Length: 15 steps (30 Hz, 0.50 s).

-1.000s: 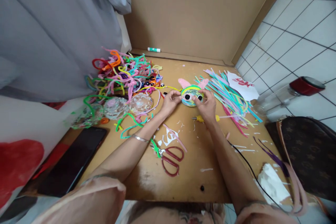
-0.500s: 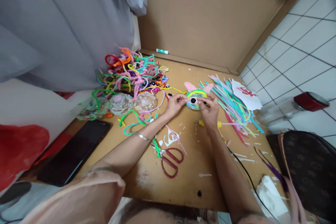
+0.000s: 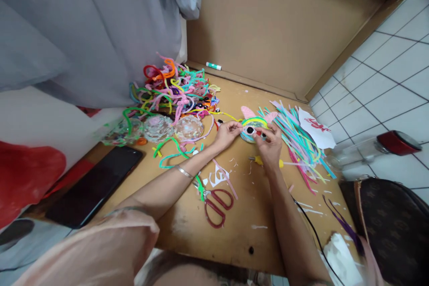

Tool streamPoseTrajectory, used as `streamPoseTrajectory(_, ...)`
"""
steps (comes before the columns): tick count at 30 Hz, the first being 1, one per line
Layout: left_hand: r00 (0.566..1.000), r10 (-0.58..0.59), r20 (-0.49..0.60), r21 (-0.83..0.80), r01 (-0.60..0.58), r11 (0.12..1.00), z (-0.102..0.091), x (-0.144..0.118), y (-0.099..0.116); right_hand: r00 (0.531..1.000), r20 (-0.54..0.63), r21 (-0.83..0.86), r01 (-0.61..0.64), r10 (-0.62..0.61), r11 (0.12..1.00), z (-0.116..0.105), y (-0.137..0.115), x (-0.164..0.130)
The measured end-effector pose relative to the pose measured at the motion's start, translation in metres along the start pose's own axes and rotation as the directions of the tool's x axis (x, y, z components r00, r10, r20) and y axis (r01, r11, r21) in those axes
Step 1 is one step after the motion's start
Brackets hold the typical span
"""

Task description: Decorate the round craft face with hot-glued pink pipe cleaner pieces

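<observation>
Both hands had drawn closer together over the craft disc (image 3: 254,124) since a moment before, covering more of its face, while the counter (image 3: 234,214) and its clutter lay as they were. Largest on that counter was the tangle of pipe cleaners (image 3: 174,89) at far left, then the sheaf of straight pastel ones (image 3: 301,143), then the red scissors (image 3: 216,203). Between the piles, the left hand (image 3: 229,134) pinched the disc's left edge and the right hand (image 3: 272,145) pressed fingertips on its googly eye (image 3: 249,130).

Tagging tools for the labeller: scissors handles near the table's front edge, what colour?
Dark red handles on the scissors, clearest in the head view.
</observation>
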<state>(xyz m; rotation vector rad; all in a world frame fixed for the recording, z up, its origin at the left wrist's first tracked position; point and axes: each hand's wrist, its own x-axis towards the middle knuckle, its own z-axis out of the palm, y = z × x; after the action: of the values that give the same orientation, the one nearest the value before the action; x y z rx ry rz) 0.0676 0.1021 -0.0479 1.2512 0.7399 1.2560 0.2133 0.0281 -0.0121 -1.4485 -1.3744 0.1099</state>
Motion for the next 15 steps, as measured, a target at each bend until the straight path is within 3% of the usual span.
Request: streamPoseTrajectory(15,1.0,0.001,0.007,-0.08,0.0,0.997,0.0013,0.0,-0.0019,1.0,-0.016,0.007,-0.017,0.017,1.0,0.0008,0.0007,-0.0012)
